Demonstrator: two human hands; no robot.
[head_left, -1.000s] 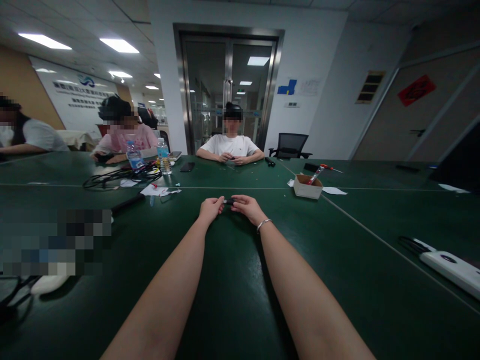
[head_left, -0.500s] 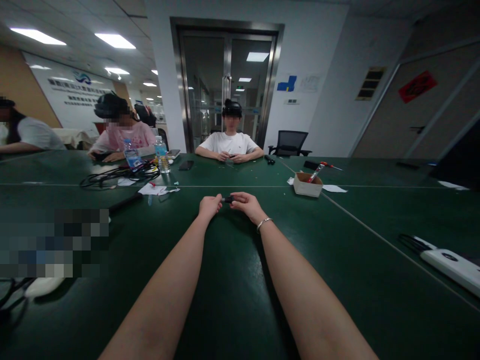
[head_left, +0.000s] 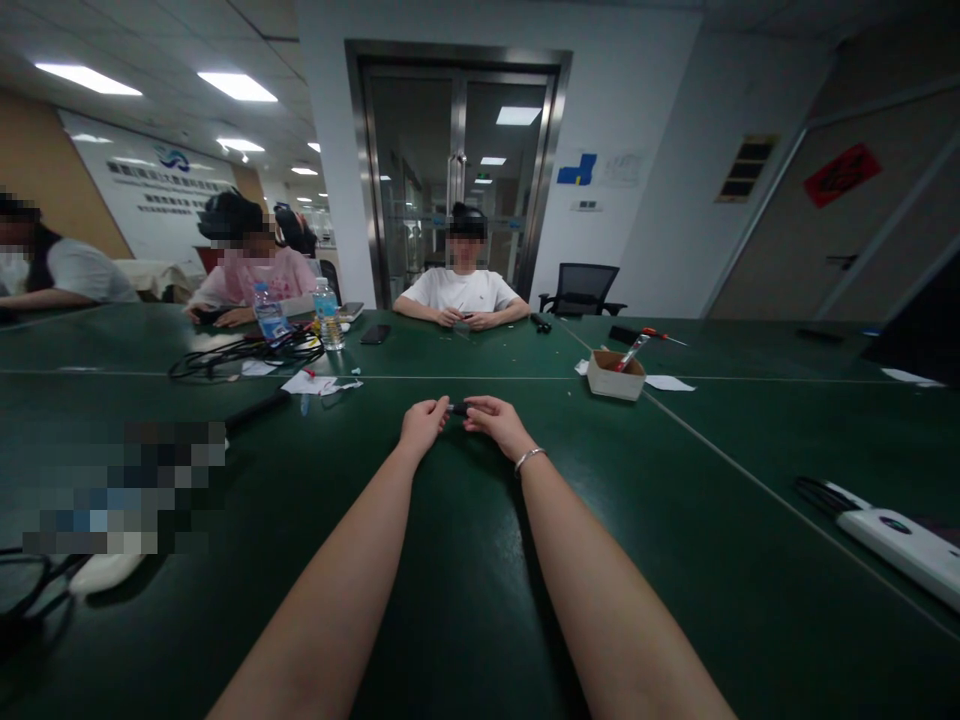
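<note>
Above the green table [head_left: 465, 560], near its middle seam, a small dark object [head_left: 460, 410] with a lighter left end spans the gap between my hands. My left hand [head_left: 426, 425] pinches its lighter end between thumb and fingers. The dark right end is held in the fingertips of my right hand [head_left: 499, 423], whose wrist wears a silver bangle [head_left: 529, 458]. Both forearms reach forward over the table. The object is too small to identify, and my fingers hide part of it.
Black cables [head_left: 225, 357] and bottles [head_left: 328, 315] lie or stand at the back left, beside a phone [head_left: 376, 335]. A small box [head_left: 615, 378] is right of my hands. A white device [head_left: 900, 545] lies far right. People sit across and at left.
The view has shifted slightly, so most things appear a little lower and further right. Both hands keep their hold on the small dark object.
</note>
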